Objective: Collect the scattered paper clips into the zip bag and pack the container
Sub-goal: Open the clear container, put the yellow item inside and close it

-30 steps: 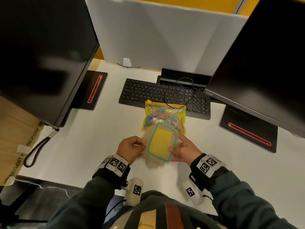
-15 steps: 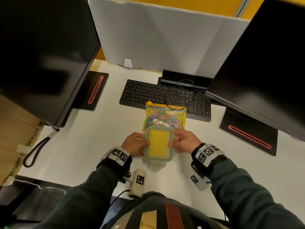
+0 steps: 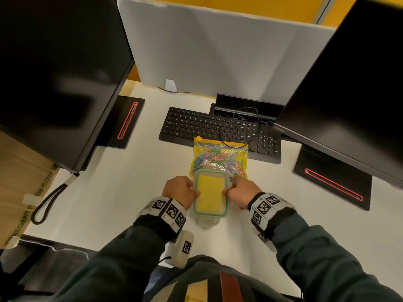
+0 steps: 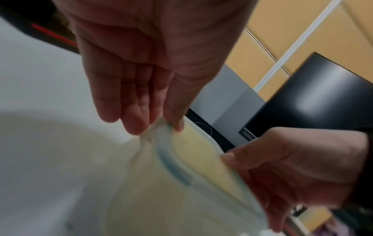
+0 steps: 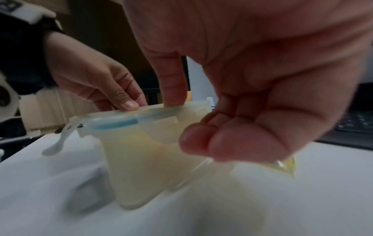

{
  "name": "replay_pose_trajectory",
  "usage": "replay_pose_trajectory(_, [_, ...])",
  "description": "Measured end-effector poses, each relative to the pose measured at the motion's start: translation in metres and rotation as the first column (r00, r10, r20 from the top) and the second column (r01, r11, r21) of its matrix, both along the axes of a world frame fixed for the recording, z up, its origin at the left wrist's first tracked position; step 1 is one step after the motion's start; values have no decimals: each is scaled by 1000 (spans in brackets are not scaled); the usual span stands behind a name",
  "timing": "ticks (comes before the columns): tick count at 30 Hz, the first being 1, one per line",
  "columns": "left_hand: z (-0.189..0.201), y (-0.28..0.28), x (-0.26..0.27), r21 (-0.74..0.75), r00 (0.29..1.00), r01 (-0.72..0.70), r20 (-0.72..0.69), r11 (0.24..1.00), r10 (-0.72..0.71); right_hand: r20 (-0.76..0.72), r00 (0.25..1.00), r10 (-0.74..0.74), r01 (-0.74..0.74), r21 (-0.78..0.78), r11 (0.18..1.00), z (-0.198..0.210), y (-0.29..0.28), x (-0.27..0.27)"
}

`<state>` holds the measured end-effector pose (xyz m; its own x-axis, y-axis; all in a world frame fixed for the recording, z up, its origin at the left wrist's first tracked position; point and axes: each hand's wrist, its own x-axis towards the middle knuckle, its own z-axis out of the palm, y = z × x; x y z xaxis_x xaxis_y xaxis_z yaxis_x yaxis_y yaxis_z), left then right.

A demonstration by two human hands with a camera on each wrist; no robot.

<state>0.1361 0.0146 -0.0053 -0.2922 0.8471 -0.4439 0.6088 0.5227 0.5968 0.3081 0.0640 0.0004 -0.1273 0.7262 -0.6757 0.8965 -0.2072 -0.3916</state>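
Hands meet over a small translucent container (image 3: 209, 194) standing upright on a white desk (image 3: 122, 188). Its lid, rimmed in teal, lies on top, and the yellow seen through it suggests something already inside, though what cannot be told. The left hand (image 3: 181, 189) pinches the lid's left edge, thumb on top and fingers against a side latch. The right hand (image 3: 241, 194) presses its thumb on the right edge, and its other fingers curl down beside the container's wall. In the right wrist view, one white latch flap (image 5: 60, 140) at the container's end sticks out unfastened.

Just beyond the container lies the yellow zip bag (image 3: 220, 159), flat on the desk, full of coloured paper clips (image 3: 214, 158); its near end sits just behind, perhaps under, the container. No loose clips show on the desk. Behind the bag are a black keyboard (image 3: 196, 125) and two dark monitors.

Collecting looks finished, and the step in hand appears to concern the lid; whether it is being pressed on or worked off is unclear. As the bag is still outside, the next move likely calls for freeing the lid, then folding the bag to fit inside, then snapping all the latches down.
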Motion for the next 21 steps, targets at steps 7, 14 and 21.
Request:
replay_pose_trajectory(7, [-16,-1,-15,-88,845,-169,500,982,191,-348,866,-360,202,-414,887,-4,-3,11])
replay_pose_trajectory(14, [-7,-8,-7,147,987,103,109,984,-120,110,990,84,-110,265,958,20,-5,6])
replay_pose_trajectory(21, [-6,-18,5,-125,520,764,-461,633,-719,-23,955,296,-275,310,910,6,13,-15])
